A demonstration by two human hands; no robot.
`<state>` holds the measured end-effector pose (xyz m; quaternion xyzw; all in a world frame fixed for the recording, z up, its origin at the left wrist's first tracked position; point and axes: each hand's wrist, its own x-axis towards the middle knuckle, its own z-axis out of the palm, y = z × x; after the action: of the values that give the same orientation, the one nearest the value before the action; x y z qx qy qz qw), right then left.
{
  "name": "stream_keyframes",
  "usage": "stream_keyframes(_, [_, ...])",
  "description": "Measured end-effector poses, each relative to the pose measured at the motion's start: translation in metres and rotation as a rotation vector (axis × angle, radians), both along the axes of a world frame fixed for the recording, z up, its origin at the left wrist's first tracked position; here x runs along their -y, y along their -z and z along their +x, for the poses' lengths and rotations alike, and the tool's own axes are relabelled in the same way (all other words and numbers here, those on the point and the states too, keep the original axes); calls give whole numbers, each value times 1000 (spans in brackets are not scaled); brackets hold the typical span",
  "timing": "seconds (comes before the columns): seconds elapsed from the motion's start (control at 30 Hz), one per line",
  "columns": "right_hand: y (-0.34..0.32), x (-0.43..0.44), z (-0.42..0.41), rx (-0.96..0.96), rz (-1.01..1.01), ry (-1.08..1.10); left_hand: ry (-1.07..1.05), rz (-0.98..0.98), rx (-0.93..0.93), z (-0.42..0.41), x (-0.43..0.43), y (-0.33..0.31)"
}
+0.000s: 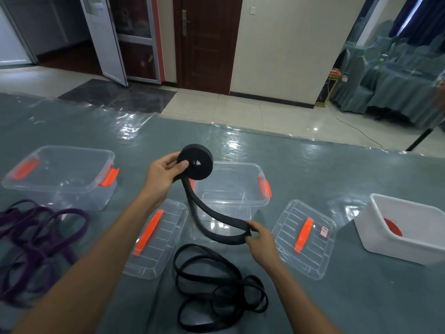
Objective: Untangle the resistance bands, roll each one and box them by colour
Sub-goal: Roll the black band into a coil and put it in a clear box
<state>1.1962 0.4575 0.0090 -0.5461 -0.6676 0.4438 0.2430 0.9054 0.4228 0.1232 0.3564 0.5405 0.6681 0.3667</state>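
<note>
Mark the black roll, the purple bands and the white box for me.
black roll (204,166), head view, flat face of coil.
purple bands (30,249), head view, middle of tangle.
white box (395,248), head view, near wall.

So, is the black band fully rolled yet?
No, a loose tail runs from the roll in the left hand down to the right hand.

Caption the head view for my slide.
Left hand holds a part-rolled black band; right hand pinches its loose tail by the middle clear box.
</note>
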Motion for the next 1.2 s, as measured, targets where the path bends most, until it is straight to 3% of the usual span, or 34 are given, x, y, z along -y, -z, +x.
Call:
stream_keyframes(0.23, [-10,4,12,45,-33,-68,209,-24,-236,26,3,10])
stream_keyframes(0.43, [-71,9,-2,-95,160,-99,425,-99,-646,55,11,22])
stream_keyframes(0.53, [-88,9,-9,-11,279,-232,484,-137,-867,69,13,23])
stream_keyframes(0.63, [-93,9,-10,72,366,-298,517,-135,-959,77,17,19])
stream_keyframes(0.83, [-98,14,-8,-121,296,-191,365,-75,-711,78,27,27])
stream_keyframes(1.03, [-101,18,-4,-570,-51,-104,313,-33,-318,74,35,33])
stream_keyframes(1.13, [-98,23,-3,-591,-103,-105,319,-54,-359,73,36,28])
stream_keyframes(1.2, [-100,25,-2,-456,45,-133,323,-64,-424,73,38,24])
